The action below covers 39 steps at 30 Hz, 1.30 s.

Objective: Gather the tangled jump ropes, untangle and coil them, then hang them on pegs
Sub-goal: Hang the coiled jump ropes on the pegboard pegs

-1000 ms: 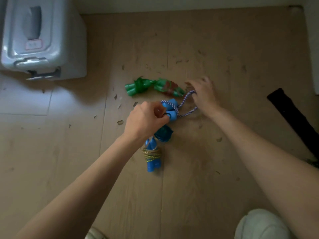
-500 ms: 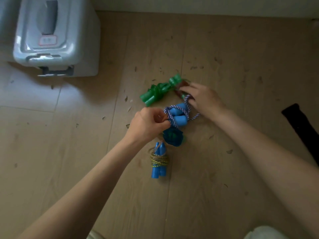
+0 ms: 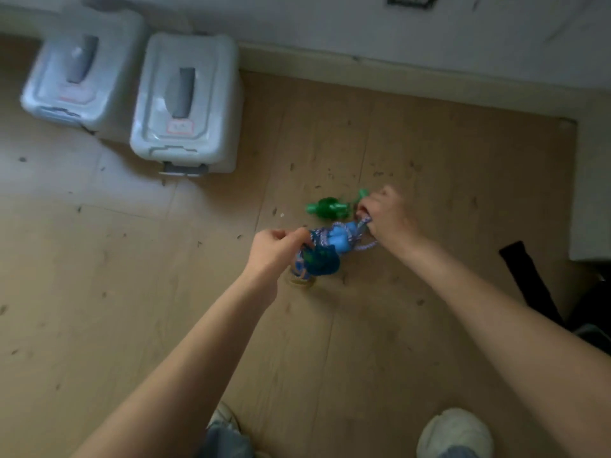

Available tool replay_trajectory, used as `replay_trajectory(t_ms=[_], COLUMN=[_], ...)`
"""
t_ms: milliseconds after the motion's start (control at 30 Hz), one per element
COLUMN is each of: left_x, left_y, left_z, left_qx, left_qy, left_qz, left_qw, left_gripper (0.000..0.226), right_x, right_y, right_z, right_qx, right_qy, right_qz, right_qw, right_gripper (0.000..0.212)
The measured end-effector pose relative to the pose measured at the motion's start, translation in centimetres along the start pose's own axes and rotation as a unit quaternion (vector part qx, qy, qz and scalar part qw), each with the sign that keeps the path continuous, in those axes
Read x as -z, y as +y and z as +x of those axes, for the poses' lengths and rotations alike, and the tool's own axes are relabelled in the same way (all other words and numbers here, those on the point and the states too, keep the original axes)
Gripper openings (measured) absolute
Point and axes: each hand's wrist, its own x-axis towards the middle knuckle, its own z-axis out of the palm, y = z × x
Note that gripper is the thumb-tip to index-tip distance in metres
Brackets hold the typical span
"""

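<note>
The left hand [image 3: 276, 247] is pinching shut on one end of the blue jump rope bundle [image 3: 334, 241]. The right hand [image 3: 388, 214] is closing on its striped cord at the other end. The bundle is stretching sideways between them, above the floor [image 3: 132, 292]. The green jump rope [image 3: 325, 208] is lying just behind, nearer the right hand.

Home: wood floor [image 3: 99, 292], storage bins [image 3: 185, 104]

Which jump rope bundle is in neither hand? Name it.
The green jump rope bundle, lying alone on the floor. The left hand and right hand pull the blue bundle.
</note>
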Motion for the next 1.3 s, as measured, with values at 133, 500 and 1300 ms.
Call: replay_trajectory(t_ms=[133, 500, 1300], left_x=[4.8, 20.9, 17.8], left_y=[8.4, 37.9, 63.3], left_z=[-7.7, -33.1, -34.8], left_qx=[-0.025, -0.392, -0.374], left_qy=[0.019, -0.028, 0.108], left_qz=[-0.075, 0.072, -0.019], left_qw=[0.997, 0.917, 0.921], left_gripper=[0.013, 0.015, 0.008], right_x=[13.1, 56.4, 76.1], right_y=[-8.4, -26.1, -24.3], right_z=[-2.4, -6.3, 10.1], right_qx=[0.093, 0.044, 0.002], right_qy=[0.08, 0.186, 0.254], right_qz=[-0.019, 0.243, 0.263], right_qw=[0.992, 0.951, 0.931], right_gripper=[0.018, 0.01, 0.024])
